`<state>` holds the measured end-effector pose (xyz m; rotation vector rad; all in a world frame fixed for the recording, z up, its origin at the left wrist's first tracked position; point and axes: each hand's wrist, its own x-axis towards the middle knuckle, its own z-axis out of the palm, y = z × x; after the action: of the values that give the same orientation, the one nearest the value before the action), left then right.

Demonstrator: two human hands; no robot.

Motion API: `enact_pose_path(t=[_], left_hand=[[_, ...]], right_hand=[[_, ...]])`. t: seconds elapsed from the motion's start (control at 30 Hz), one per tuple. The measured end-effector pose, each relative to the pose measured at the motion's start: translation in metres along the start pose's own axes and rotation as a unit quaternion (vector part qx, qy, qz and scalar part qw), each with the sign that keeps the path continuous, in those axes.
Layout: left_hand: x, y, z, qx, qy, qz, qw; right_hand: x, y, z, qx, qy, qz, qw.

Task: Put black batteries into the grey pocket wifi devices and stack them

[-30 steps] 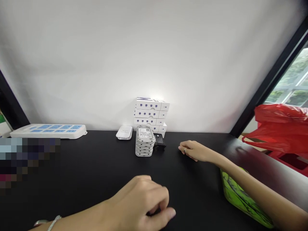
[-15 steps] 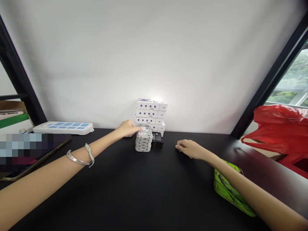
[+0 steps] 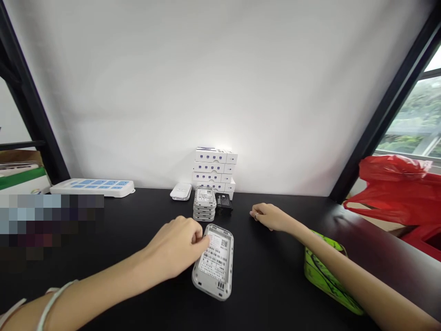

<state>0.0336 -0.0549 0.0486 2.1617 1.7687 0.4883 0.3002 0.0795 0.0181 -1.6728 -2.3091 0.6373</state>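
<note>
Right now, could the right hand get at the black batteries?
Probably yes: the right hand is near the black batteries, with nothing visible between them, though it would need to uncurl.

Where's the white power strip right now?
The power strip lies at the left of the head view, on the black table against the wall.

Matt black tabletop (image 3: 268,276), glossy red plastic bag (image 3: 392,184)
</note>
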Motion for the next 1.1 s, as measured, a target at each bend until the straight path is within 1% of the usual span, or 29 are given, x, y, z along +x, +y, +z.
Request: enact_pose_path(t=[0.1, 0.23, 0.33, 0.4, 0.47, 0.57, 0.63, 0.7, 0.8, 0.87, 0.93, 1.0, 1.1], left_hand=[[-0.001, -0.005, 0.017, 0.002, -0.002, 0.001, 1.000], [0.006, -0.011, 0.028, -0.007, -0.009, 0.012, 1.000], [0.005, -0.012, 0.027, -0.010, -0.003, 0.033, 0.999], [0.002, -0.013, 0.023, -0.013, 0.001, 0.058, 0.998], [0.000, -0.016, 0.017, -0.019, -0.001, 0.092, 0.996], [-0.001, -0.021, 0.011, -0.031, -0.008, 0.139, 0.990], [0.000, -0.025, 0.010, -0.038, -0.026, 0.161, 0.986], [0.001, -0.027, 0.010, -0.041, -0.061, 0.171, 0.983], [0.002, -0.028, 0.011, -0.045, -0.104, 0.161, 0.980], [0.002, -0.028, 0.013, -0.055, -0.107, 0.146, 0.982], [0.001, -0.029, 0.017, -0.069, -0.097, 0.129, 0.984], [0.000, -0.030, 0.022, -0.081, -0.080, 0.115, 0.987], [0.000, -0.032, 0.029, -0.092, -0.063, 0.113, 0.987]], right_hand=[[0.005, -0.009, -0.001, 0.044, -0.001, 0.005, 0.999], [0.025, -0.033, 0.002, 0.107, 0.019, 0.016, 0.994], [0.045, -0.047, 0.008, 0.141, 0.023, 0.036, 0.989], [0.054, -0.051, 0.011, 0.163, 0.010, 0.053, 0.985], [0.058, -0.052, 0.013, 0.191, -0.010, 0.065, 0.979], [0.057, -0.048, 0.011, 0.236, -0.032, 0.080, 0.968], [0.053, -0.045, 0.007, 0.264, -0.032, 0.088, 0.960], [0.048, -0.043, 0.001, 0.296, -0.023, 0.092, 0.950], [0.033, -0.044, -0.006, 0.359, 0.002, 0.081, 0.930], [0.016, -0.048, -0.005, 0.401, 0.025, 0.059, 0.914], [-0.004, -0.055, 0.000, 0.430, 0.039, 0.030, 0.902], [-0.023, -0.063, 0.010, 0.437, 0.027, -0.005, 0.899], [-0.042, -0.073, 0.026, 0.422, -0.015, -0.066, 0.904]])
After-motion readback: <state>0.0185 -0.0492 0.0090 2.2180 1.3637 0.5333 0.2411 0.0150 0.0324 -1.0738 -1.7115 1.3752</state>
